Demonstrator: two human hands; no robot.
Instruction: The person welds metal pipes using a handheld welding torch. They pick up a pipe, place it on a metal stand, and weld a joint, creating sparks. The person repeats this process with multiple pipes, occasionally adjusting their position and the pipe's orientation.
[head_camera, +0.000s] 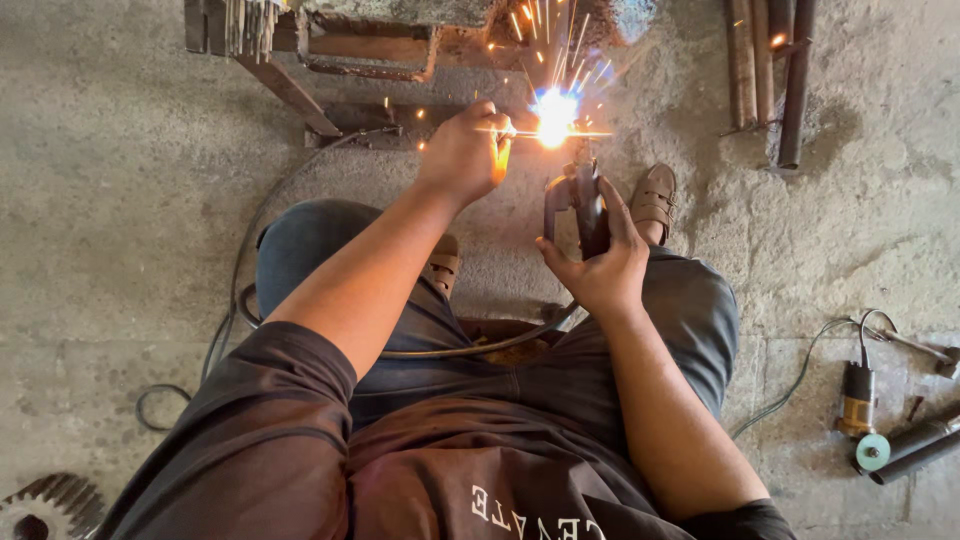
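My right hand (598, 262) grips a dark welding electrode holder (583, 205), its tip pointing up at a bright white arc (556, 117) that throws sparks. My left hand (464, 152) is closed on a thin metal rod (500, 131) lying level, right beside the arc. The arc sits at the lower edge of a rusty steel frame (370, 60) on the concrete floor. A black cable (470, 349) runs from the holder across my lap. I am seated, knees apart, sandals (655, 200) near the frame.
An angle grinder (862, 410) with a cord lies on the floor at right, beside a dark pipe (915, 450). Several rusty bars (770, 60) lean at the top right. A toothed gear (50, 505) shows at the bottom left. Cable loops (225, 330) trail left.
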